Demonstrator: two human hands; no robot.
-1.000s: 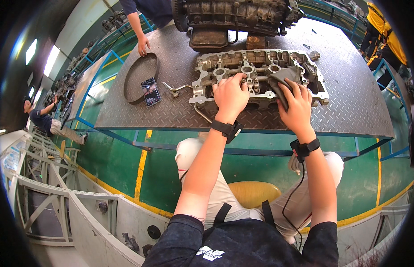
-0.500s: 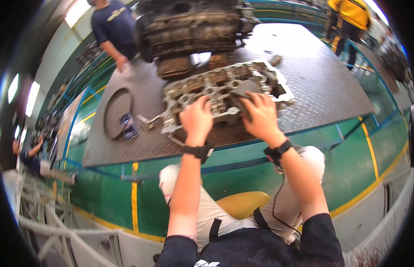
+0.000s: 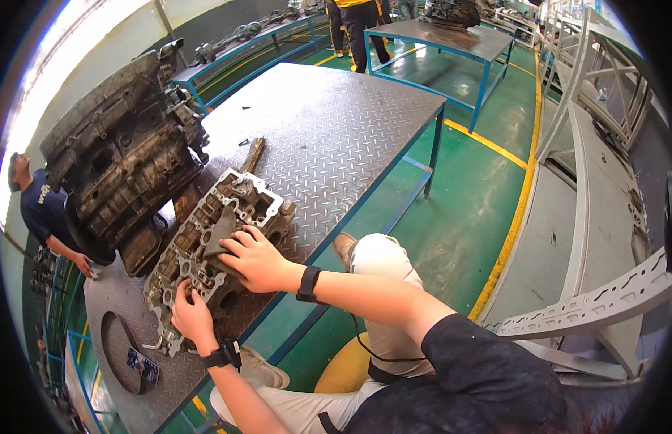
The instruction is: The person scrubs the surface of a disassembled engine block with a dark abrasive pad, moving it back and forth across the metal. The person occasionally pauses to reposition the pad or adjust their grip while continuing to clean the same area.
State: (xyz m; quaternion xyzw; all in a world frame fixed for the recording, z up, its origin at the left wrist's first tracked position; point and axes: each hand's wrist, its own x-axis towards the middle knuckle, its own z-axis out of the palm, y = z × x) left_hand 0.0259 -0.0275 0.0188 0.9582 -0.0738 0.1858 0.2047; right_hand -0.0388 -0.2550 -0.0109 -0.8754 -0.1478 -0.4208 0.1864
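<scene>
A metal cylinder head (image 3: 195, 246) lies on the patterned steel table, its valve side up. My right hand (image 3: 253, 262) is closed over a grey cloth (image 3: 221, 230) and presses it against the top of the head, toward its far end. Nearer its other end, my left hand (image 3: 193, 318) has its fingers curled onto the casting's near edge, thumb and index finger showing. The fingertips of the left hand are partly hidden among the bearing caps.
A large dirty engine block (image 3: 122, 155) stands behind the cylinder head. A black belt (image 3: 106, 336) and a phone (image 3: 143, 366) lie to the left on the steel table (image 3: 328, 137). A person in a dark shirt (image 3: 43, 206) stands beyond. I sit on a yellow stool (image 3: 343, 365).
My view has swung to the right, so the table and engine appear turned and farther left. Both hands remain on the cylinder head, the right one still with the cloth.
</scene>
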